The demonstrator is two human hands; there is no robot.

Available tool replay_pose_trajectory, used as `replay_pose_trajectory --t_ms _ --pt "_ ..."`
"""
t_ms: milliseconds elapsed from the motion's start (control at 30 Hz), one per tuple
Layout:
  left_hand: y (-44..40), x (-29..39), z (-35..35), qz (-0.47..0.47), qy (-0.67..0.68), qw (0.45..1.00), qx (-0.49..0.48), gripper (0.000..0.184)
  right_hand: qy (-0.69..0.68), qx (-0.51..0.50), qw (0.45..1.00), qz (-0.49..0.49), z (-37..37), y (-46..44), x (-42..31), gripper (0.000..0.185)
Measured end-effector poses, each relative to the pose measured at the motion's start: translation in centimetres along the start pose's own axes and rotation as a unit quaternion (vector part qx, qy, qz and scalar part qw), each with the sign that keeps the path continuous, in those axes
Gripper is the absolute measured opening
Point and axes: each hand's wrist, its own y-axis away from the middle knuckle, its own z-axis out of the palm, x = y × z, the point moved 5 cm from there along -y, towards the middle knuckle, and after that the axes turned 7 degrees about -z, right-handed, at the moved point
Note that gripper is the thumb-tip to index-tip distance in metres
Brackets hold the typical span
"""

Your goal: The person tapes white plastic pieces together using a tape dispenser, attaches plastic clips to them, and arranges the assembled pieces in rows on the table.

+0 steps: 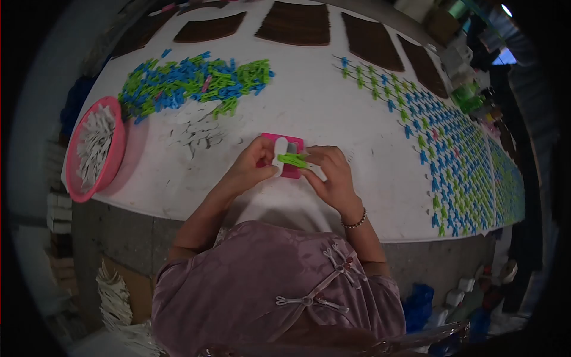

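One green clip is sitting in the pinched fingertips of the right hand, its far end meeting a white piece over a pink block. The left hand is curling nearly closed against that piece, its grip unclear. A clip heap is lying beyond.

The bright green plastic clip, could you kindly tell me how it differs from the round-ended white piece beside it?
The bright green plastic clip lies crosswise in view, whereas the round-ended white piece runs up and down. The right hand holds the clip, while the left hand touches the white piece. Both show against the bright pink base.
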Motion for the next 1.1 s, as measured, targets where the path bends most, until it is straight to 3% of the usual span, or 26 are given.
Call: replay_pose_trajectory --t_ms 67,200,267,300,367,500,567,767,967,1100 --pt "-0.1 -0.5 -0.2 -0.029 -0.012 0.999 0.037 0.034 0.101 -0.011 0.99 -0.097 -0.2 0.3 -1.0 0.026" --pt "-0.7 -0.9 0.2 0.003 -0.089 0.996 0.022 0.038 0.153 0.017 0.985 -0.076 -1.6 1.4 -0.4 0.026" --pt "-0.6 0.7 -0.3 0.083 -0.16 0.98 0.086 0.04 0.176 0.036 0.984 -0.02 -2.9 2.8 1.3 0.022" --pt "-0.7 0.4 -1.2 0.086 -0.162 0.98 0.071 0.04 0.187 0.044 0.981 -0.014 -3.8 3.7 2.2 0.022" --pt "-0.7 -0.4 -5.1 0.078 -0.306 0.934 0.167 0.038 0.275 0.101 0.951 0.096 -7.6 6.6 5.0 0.018" --pt "0.2 -1.8 -11.1 0.065 -0.406 0.881 0.233 0.033 0.366 0.169 0.876 0.265 -15.4 13.7 9.5 0.012" --pt "0.7 -2.6 -12.8 0.086 -0.581 0.768 0.257 0.034 0.404 0.184 0.838 0.318 -18.9 16.9 11.5 0.011" --pt "1.3 -3.2 -12.7 0.116 -0.61 0.74 0.259 0.034 0.491 0.156 0.732 0.446 -24.8 22.2 17.2 0.018" --pt "1.0 -2.5 -12.5 0.073 -0.579 0.764 0.275 0.036 0.501 0.133 0.707 0.48 -25.7 22.4 19.0 0.017" --pt "0.9 -2.4 -12.7 0.075 -0.604 0.745 0.274 0.037 0.493 0.123 0.711 0.486 -25.8 22.5 20.0 0.018"
